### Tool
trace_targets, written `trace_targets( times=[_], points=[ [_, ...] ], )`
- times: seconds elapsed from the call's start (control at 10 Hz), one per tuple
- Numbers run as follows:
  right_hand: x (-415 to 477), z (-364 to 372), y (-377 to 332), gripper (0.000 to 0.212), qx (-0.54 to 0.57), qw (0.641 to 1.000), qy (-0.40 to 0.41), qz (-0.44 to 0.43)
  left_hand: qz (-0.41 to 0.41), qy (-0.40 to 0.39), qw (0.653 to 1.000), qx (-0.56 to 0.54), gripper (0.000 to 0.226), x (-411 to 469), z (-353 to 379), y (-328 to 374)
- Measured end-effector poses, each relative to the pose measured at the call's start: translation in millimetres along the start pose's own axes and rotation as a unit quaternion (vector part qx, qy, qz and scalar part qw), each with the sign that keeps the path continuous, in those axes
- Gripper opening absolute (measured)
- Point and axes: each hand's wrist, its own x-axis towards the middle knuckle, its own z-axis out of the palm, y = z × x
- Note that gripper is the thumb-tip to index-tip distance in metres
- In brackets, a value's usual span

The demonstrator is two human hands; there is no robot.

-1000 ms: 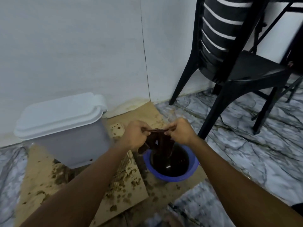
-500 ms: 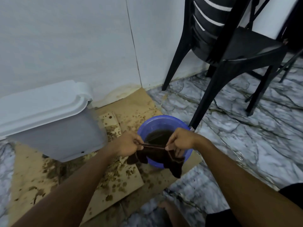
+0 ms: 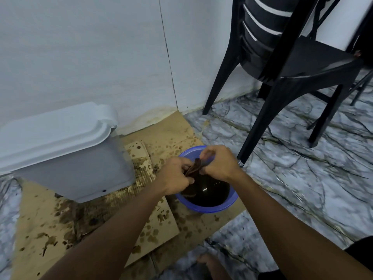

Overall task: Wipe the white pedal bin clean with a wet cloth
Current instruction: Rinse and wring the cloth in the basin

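Your hands meet over the bowl (image 3: 212,205) w/ the cloth (image 3: 194,169) bunched between them. L hand (image 3: 177,176) is curled round its lower part, R hand (image 3: 219,164) pinches the top end. Cloth is dark brown, twisted ropelike, and its lower end hangs down into the bowl's dark water. Bin (image 3: 70,158) sits left of you against the wall, lid down, on stained cardboard (image 3: 40,229) – near the bowl, not touching. Black chair (image 3: 302,57) stands to the right.
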Motion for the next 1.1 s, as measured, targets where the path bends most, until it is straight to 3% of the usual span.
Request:
trace_targets(
  times=[0.1, 0.2, 0.3, 0.4, 0.5, 0.6, 0.7, 0.8, 0.9, 1.0, 1.1],
  points=[
    [-2.6, -0.4, 11.6, 0.052, -0.027, 0.992, -0.114, -0.051, 0.004, -0.046, 0.999, 0.019, 0.033, -1.8, -1.3, 0.4],
    [-4.8, 0.8, 23.5, 0.013, -0.047, 0.986, -0.157, -0.036, -0.017, -0.075, 0.993, 0.085, 0.029, -8.7, -1.8, -5.2],
    [-10.8, 7.7, 37.1, 0.009, -0.018, 0.967, -0.249, 0.044, -0.025, -0.146, 0.970, 0.191, 0.025, -17.0, 4.1, -18.3],
    [-16.4, 19.0, 49.3, 0.008, -0.022, 0.947, -0.304, 0.103, -0.045, -0.234, 0.948, 0.213, 0.029, -14.1, 13.7, -28.2],
    [-12.3, 27.2, 64.5, 0.014, -0.034, 0.958, -0.254, 0.131, -0.058, -0.225, 0.952, 0.202, 0.036, 2.1, 24.9, -34.2],
    [-9.0, 36.3, 82.9, 0.026, -0.103, 0.977, -0.155, 0.103, -0.049, -0.160, 0.962, 0.214, 0.056, 12.4, 42.2, -46.7],
    [-17.6, 58.3, 94.4, 0.049, -0.164, 0.974, -0.137, 0.078, -0.016, -0.155, 0.953, 0.258, 0.060, 2.5, 72.4, -68.3],
    [-25.9, 81.8, 100.1, 0.045, -0.189, 0.965, -0.175, 0.054, 0.041, -0.167, 0.907, 0.383, 0.048, -8.3, 94.9, -85.9],
    [-36.2, 96.6, 101.0, 0.036, -0.214, 0.963, -0.157, 0.049, 0.045, -0.139, 0.901, 0.408, 0.045, -15.8, 105.6, -88.4],
    [-34.6, 102.6, 89.1, 0.024, -0.257, 0.957, -0.127, 0.041, 0.051, -0.103, 0.921, 0.371, 0.043, -14.8, 88.4, -84.4],
    [-45.2, 120.0, 68.5, 0.022, -0.272, 0.956, -0.106, 0.021, 0.003, -0.054, 0.966, 0.253, 0.042, -54.7, 88.8, -87.0]
  ],
)
